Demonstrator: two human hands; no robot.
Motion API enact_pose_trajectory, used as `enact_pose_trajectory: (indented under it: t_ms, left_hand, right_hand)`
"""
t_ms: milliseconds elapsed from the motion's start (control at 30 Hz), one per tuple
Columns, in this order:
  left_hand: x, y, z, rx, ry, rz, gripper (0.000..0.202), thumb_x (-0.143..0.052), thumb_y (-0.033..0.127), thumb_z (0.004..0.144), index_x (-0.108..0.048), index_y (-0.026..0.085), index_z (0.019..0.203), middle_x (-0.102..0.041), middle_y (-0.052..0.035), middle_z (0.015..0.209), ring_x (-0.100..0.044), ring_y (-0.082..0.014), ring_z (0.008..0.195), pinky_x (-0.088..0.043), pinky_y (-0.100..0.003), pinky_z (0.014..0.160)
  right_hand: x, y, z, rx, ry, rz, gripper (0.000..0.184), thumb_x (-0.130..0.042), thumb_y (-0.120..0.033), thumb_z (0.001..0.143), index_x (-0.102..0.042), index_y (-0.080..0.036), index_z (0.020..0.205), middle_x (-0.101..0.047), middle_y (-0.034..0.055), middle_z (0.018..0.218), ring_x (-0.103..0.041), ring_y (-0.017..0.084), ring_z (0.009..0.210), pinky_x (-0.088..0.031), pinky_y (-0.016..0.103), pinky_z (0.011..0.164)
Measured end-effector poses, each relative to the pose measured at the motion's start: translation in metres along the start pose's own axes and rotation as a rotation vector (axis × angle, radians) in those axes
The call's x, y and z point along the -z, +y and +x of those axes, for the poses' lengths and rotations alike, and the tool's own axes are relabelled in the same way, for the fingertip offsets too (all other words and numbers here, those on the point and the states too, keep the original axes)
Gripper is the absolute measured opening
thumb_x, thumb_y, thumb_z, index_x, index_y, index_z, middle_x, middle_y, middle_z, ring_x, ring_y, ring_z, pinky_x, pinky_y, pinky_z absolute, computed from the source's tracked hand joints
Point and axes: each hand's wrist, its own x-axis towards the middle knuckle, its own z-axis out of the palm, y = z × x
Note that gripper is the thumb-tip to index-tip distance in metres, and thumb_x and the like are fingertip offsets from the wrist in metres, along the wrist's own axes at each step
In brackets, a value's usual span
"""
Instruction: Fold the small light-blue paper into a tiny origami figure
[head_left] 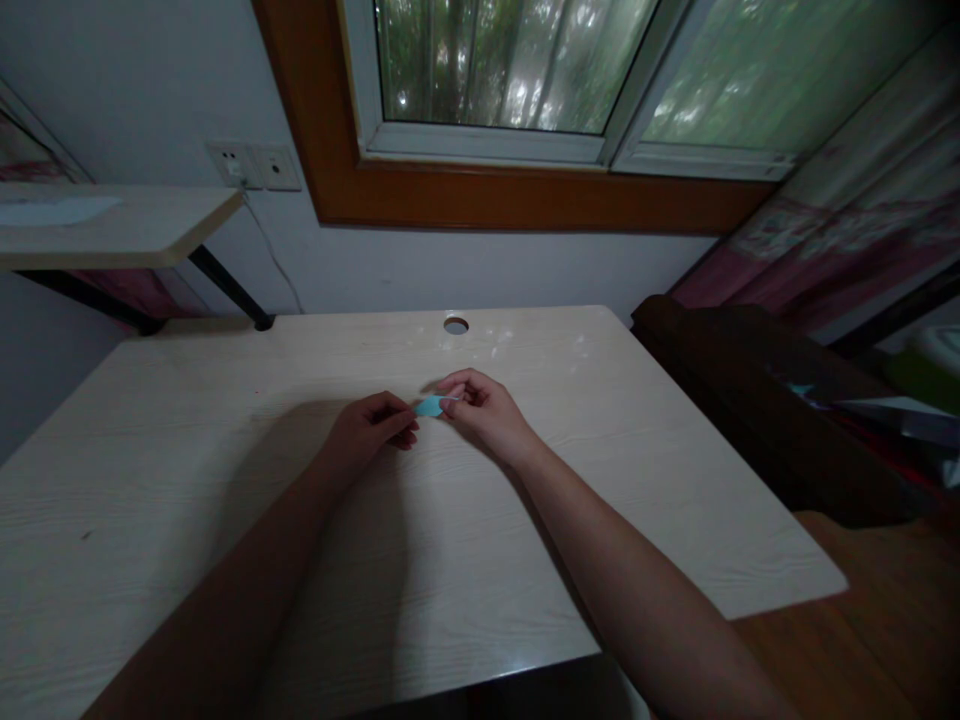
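Observation:
Between my two hands, a small piece of light blue paper (pixel 430 406) is held just above the pale wood-grain desk (pixel 480 560). My left hand (pixel 370 428) pinches its left end between thumb and fingers. On the other side, my right hand (pixel 484 410) grips the right end, its thumb over the paper. Fingers cover both ends, so only the middle shows, and I cannot tell whether it is folded.
A round cable hole (pixel 456 325) lies near the desk's back edge. At the left, a raised shelf (pixel 172 225) stands on black legs. Behind are a wall socket (pixel 255 167) and a window (pixel 510 150). Dark furniture (pixel 720 390) borders the desk's right side.

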Motion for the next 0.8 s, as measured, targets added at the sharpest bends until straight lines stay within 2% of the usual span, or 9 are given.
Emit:
enact_pose_trajectory:
  t_ms: [233,433,800]
  left_hand:
    - [0.0008,0.0007,-0.0007,0.013,-0.022,-0.025,0.025,-0.072,0.039,0.077,-0.063,0.016,0.078,-0.069,-0.0031,0.073,-0.065,-0.014,0.062,-0.057,-0.027,0.061]
    - [-0.0002,0.0024,-0.0008,0.009,-0.059,0.009,0.026,-0.07,0.041,0.078,-0.064,0.016,0.078,-0.069,-0.0029,0.072,-0.065,-0.0141,0.061,-0.055,-0.026,0.06]
    - [0.001,-0.0015,-0.0005,0.007,-0.057,-0.004,0.024,-0.07,0.039,0.08,-0.065,0.016,0.076,-0.069,-0.0024,0.07,-0.063,-0.0129,0.059,-0.052,-0.025,0.058]
  right_hand:
    - [0.0002,0.0033,0.0006,0.008,-0.009,0.004,0.023,-0.072,-0.025,0.075,-0.068,-0.022,0.097,-0.062,-0.001,0.075,-0.052,0.012,0.064,-0.042,0.026,0.062]
    - [0.0,0.0037,-0.0002,-0.004,-0.045,0.015,0.026,-0.074,-0.029,0.074,-0.068,-0.022,0.098,-0.062,-0.0015,0.075,-0.051,0.012,0.063,-0.042,0.026,0.062]
    - [0.0011,0.0032,0.0007,0.018,-0.063,0.006,0.024,-0.073,-0.028,0.076,-0.068,-0.022,0.099,-0.062,-0.0012,0.075,-0.053,0.012,0.064,-0.043,0.027,0.063]
